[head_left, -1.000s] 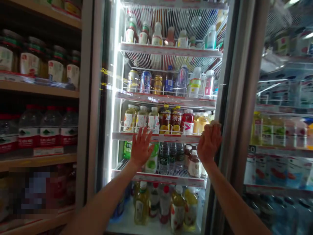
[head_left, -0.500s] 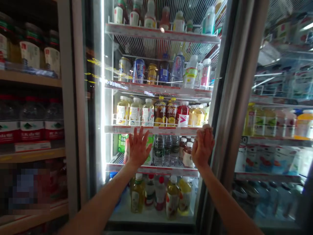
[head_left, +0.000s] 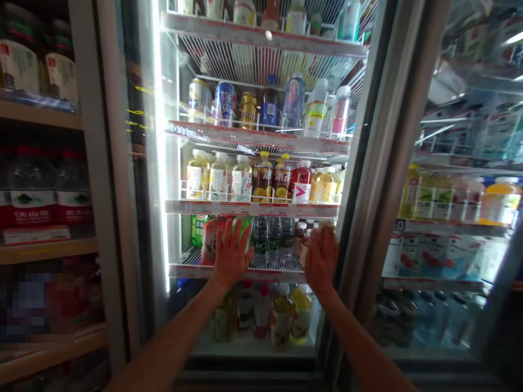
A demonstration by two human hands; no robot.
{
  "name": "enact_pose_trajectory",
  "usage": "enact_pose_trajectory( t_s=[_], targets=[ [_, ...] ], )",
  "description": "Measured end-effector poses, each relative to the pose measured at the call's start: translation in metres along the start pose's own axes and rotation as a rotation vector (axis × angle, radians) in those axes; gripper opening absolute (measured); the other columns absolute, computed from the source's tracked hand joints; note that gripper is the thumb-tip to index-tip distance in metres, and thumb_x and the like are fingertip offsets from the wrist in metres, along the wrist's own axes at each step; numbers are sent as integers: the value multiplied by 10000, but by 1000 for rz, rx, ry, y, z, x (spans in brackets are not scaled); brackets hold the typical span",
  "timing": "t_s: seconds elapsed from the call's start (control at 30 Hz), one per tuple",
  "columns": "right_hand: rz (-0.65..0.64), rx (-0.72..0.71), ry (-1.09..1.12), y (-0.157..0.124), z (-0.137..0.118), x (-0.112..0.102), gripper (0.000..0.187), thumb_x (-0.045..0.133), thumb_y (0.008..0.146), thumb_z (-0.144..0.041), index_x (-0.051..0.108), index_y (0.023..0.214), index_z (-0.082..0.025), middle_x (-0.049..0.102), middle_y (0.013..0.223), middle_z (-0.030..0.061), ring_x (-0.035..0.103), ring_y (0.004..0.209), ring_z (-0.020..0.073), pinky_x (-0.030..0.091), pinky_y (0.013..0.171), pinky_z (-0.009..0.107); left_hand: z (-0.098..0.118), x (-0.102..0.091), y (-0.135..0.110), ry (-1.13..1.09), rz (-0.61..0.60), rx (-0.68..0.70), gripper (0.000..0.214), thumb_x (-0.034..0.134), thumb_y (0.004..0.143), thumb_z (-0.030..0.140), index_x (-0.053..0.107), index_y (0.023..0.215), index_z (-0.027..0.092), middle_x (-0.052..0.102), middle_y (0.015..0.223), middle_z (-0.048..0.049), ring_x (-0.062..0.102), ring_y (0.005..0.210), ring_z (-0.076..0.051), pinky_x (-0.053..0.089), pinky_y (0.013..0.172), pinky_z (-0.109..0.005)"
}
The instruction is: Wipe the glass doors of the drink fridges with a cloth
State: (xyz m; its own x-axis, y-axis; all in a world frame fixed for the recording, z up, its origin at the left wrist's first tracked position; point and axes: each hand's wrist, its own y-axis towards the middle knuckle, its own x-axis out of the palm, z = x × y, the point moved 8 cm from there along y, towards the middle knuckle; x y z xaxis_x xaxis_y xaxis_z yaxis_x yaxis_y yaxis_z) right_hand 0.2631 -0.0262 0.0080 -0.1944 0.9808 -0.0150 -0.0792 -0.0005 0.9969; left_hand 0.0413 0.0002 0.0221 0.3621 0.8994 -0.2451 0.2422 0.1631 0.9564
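Observation:
My left hand (head_left: 232,253) is open, its fingers spread, held up against the glass door of a lit drinks fridge. Behind it, a red pack (head_left: 209,239) and dark-labelled water bottles (head_left: 267,237) show through the glass. My right hand (head_left: 322,258) presses a light, crumpled cloth (head_left: 327,224) to the same glass near the right-hand side of the door. Most of the cloth is hidden by the fingers. Small brown bottles (head_left: 300,231) stand on the shelf behind that hand.
A metal door frame (head_left: 392,163) runs down the right side, with another fridge of bottles and cartons beyond it. On the left, wooden shelves (head_left: 44,247) hold red-capped water bottles (head_left: 32,185). More bottles (head_left: 281,316) stand at the fridge bottom.
My right hand has slid left and down across the glass with the cloth. My left hand stays open in nearly the same place, slightly lower. The view has shifted a little.

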Motion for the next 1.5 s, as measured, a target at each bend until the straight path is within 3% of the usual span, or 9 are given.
enact_pose_trajectory(
  t_s=[0.17, 0.27, 0.43, 0.5, 0.67, 0.9, 1.1, 1.3, 1.5],
  targets=[
    [-209, -326, 142, -30, -76, 19, 514, 436, 829, -148, 416, 1333, -244, 435, 1386, 47, 192, 1376, 211, 188, 1116, 435, -1, -1, -8, 5, -38, 33, 644, 474, 858, 297, 183, 1427, 222, 188, 1487, -107, 91, 1384, -260, 125, 1115, -485],
    [-199, -318, 139, -18, -58, 17, 524, 443, 827, -147, 405, 1337, -261, 430, 1390, 48, 233, 1363, 205, 175, 1112, 454, -6, -2, -20, 2, -85, 59, 596, 467, 860, 284, 242, 1410, 236, 219, 1481, -90, 113, 1383, -245, 147, 1116, -466],
    [13, 3, 46, 10, -16, 9, 585, 436, 835, -169, 294, 1399, -235, 248, 1480, 105, 193, 1371, 282, 194, 1069, 534, -20, -5, -45, 10, -112, 63, 525, 468, 861, 301, 344, 1366, 235, 283, 1457, -95, 122, 1382, -233, 118, 1123, -457],
    [-37, -63, 81, -2, -40, 15, 567, 427, 835, -162, 319, 1390, -215, 276, 1470, 100, 153, 1382, 274, 187, 1082, 514, -24, -5, -54, 25, -131, 58, 506, 464, 861, 286, 366, 1354, 233, 309, 1446, -97, 124, 1381, -230, 117, 1123, -460],
    [-249, -540, 239, -41, -120, 26, 427, 448, 837, -156, 510, 1249, -249, 464, 1366, 6, 178, 1379, 174, 113, 1134, 413, -33, -7, -65, 52, -156, 48, 475, 486, 847, 262, 422, 1318, 244, 333, 1435, -84, 139, 1379, -231, 139, 1120, -465],
    [-190, -286, 170, 14, -109, 40, 490, 441, 828, -183, 439, 1316, -230, 419, 1397, 65, 169, 1382, 211, 94, 1121, 473, -66, -22, -79, 115, -183, -34, 442, 473, 854, 268, 454, 1294, 227, 312, 1443, -102, 121, 1381, -238, 163, 1112, -464],
    [-306, -703, 339, -29, -179, 46, 413, 451, 835, -165, 516, 1236, -240, 436, 1388, 9, 192, 1375, 162, 80, 1140, 413, -84, -34, -91, 193, -193, -41, 424, 430, 877, 255, 449, 1292, 170, 362, 1410, -145, 95, 1383, -241, 183, 1099, -476],
    [-249, -414, 270, 22, -186, 60, 485, 443, 835, -158, 428, 1319, -201, 404, 1408, 50, 61, 1400, 189, 30, 1132, 465, -116, -41, -100, 242, -227, -130, 464, 417, 883, 272, 388, 1337, 184, 293, 1446, -140, 123, 1380, -251, 216, 1082, -499],
    [-330, -717, 370, -26, -243, 65, 470, 440, 836, -139, 444, 1303, -185, 327, 1453, 29, 134, 1389, 203, 76, 1139, 447, -141, -47, -115, 245, -247, -180, 537, 419, 867, 253, 303, 1383, 158, 285, 1450, -138, 160, 1373, -259, 191, 1092, -497]
  ],
)
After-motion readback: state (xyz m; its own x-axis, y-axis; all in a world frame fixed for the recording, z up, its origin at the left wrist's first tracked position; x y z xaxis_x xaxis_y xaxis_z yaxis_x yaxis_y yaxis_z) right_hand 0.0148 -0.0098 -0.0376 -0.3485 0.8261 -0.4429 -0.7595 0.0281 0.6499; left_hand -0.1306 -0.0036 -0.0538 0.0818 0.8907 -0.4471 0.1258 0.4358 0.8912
